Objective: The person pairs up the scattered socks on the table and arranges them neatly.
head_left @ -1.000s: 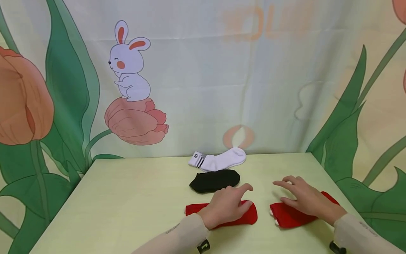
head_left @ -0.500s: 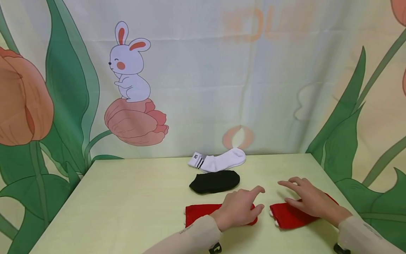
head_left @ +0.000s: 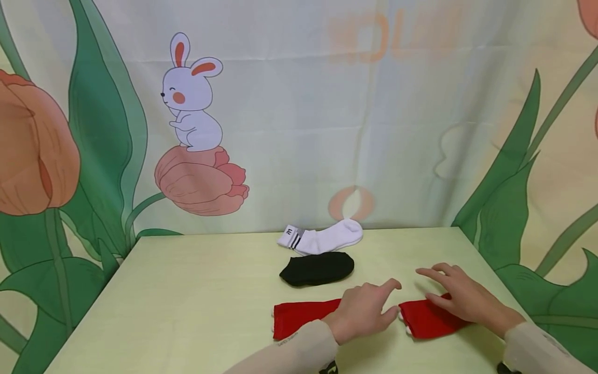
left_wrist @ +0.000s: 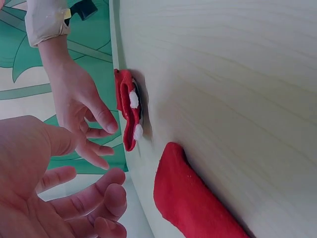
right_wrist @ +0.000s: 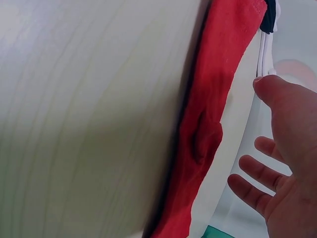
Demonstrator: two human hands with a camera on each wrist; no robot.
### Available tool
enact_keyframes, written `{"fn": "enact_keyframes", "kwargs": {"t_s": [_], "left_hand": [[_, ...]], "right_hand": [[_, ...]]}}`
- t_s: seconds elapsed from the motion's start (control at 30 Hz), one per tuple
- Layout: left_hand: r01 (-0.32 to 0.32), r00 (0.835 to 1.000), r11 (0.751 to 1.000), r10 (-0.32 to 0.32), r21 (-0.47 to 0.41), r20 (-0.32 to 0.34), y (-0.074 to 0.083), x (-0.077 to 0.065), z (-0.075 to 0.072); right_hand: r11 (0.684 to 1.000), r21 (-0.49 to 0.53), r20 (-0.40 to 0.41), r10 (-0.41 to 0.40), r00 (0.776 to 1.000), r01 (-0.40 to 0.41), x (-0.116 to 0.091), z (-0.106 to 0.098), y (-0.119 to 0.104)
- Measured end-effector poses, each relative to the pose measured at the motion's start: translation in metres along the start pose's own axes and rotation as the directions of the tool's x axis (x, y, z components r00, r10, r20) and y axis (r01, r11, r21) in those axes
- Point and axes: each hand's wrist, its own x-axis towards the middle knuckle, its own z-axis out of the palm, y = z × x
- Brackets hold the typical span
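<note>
My left hand [head_left: 362, 311] hovers over the toe end of the left red sock [head_left: 299, 318], its fingers loosely bent and holding nothing. To the right, my right hand [head_left: 467, 296] is above the other red sock [head_left: 430, 321], also with relaxed fingers and nothing in them. In the left wrist view a gap shows between the left fingers [left_wrist: 106, 198] and the red fabric, and white tufts [left_wrist: 134, 99] edge the cuff of the right red sock. Red fabric [right_wrist: 210, 84] with a bunched fold lies beside the right hand in the right wrist view.
A black sock [head_left: 317, 268] lies flat beyond the left red sock. Behind it, a white sock [head_left: 327, 239] with black stripes lies near the back edge of the pale table [head_left: 187, 301]. A printed curtain [head_left: 289, 130] hangs behind the table.
My left hand has moved right along the left red sock, uncovering more of its cuff end. My right hand has shifted slightly right. All the socks stay in place.
</note>
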Motion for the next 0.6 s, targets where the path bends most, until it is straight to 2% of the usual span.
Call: {"fn": "enact_keyframes", "kwargs": {"t_s": [0.3, 0.6], "left_hand": [[0.035, 0.998, 0.999, -0.033, -0.025, 0.047, 0.005, 0.006, 0.004], [0.081, 0.996, 0.997, -0.080, -0.015, 0.046, 0.013, 0.010, 0.007]], "right_hand": [[1.000, -0.011, -0.021, 0.008, 1.000, -0.008, -0.004, 0.003, 0.007], [0.999, -0.026, -0.022, 0.024, 0.999, -0.025, -0.008, 0.002, 0.013]]}}
